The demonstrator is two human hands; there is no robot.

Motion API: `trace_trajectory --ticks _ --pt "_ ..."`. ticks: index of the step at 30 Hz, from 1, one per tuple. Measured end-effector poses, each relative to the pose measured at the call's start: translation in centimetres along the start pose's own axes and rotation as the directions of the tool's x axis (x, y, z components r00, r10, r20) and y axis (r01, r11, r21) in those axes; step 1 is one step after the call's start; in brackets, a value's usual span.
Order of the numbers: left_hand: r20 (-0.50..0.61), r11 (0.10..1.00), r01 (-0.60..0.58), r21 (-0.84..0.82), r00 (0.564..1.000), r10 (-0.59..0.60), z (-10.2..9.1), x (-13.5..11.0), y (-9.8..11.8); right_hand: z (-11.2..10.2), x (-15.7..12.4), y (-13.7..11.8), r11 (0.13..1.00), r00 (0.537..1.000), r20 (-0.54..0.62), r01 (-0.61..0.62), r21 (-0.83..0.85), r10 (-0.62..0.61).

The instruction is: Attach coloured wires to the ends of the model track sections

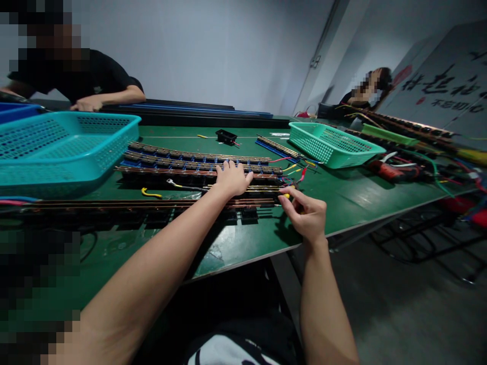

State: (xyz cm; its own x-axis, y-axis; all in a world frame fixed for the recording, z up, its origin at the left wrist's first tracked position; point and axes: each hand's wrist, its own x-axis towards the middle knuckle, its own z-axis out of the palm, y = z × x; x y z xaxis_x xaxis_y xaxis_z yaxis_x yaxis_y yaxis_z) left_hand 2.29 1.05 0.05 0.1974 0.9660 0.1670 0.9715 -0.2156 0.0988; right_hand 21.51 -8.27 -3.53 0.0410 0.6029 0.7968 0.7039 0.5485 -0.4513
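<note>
My left hand (232, 178) lies palm down with its fingers spread over long copper-coloured bars on blue and black bases (178, 161). At the right end of the nearer bar assembly (262, 188), my right hand (309, 213) is closed in a pinch. A small yellow piece (286, 195) shows at its fingertips; its exact kind is too small to tell. Red, yellow and blue wires (303, 175) stick out just beyond that hand. A black cable with a metal lug (171, 182) and a short yellow wire (151, 193) lie left of my left hand.
A turquoise basket (72, 147) stands at left and a green basket (335, 144) at back right. Another long bar assembly (95, 205) runs along the front of the green table (353, 203). A red-and-black tool (391, 170) lies right. Co-workers (91, 76) are across the table and far right.
</note>
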Motion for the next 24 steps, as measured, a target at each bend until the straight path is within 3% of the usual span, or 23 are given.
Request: trace_trajectory --ticks 3,8,11,16,24 --pt "0.001 1.0 -0.001 0.001 1.0 0.001 0.1 0.0 0.0 0.0 -0.2 0.0 0.998 0.999 0.001 -0.046 0.033 0.046" --pt "0.009 1.0 0.005 0.006 1.0 -0.005 0.1 0.1 -0.1 0.2 -0.3 -0.6 0.955 0.957 -0.136 -0.229 0.189 0.256" --pt "0.013 1.0 0.006 0.007 1.0 -0.006 0.1 0.1 -0.1 0.4 0.2 -0.8 0.895 0.887 -0.266 -0.277 0.349 0.378" --pt "0.002 1.0 0.005 0.008 1.0 -0.005 0.2 0.1 -0.1 0.3 1.2 -0.7 0.82 0.716 -0.476 -0.24 0.519 0.511" --pt "0.006 1.0 0.005 0.003 1.0 -0.005 0.2 0.1 -0.1 0.0 1.5 -0.4 0.784 0.642 -0.515 -0.23 0.576 0.568"
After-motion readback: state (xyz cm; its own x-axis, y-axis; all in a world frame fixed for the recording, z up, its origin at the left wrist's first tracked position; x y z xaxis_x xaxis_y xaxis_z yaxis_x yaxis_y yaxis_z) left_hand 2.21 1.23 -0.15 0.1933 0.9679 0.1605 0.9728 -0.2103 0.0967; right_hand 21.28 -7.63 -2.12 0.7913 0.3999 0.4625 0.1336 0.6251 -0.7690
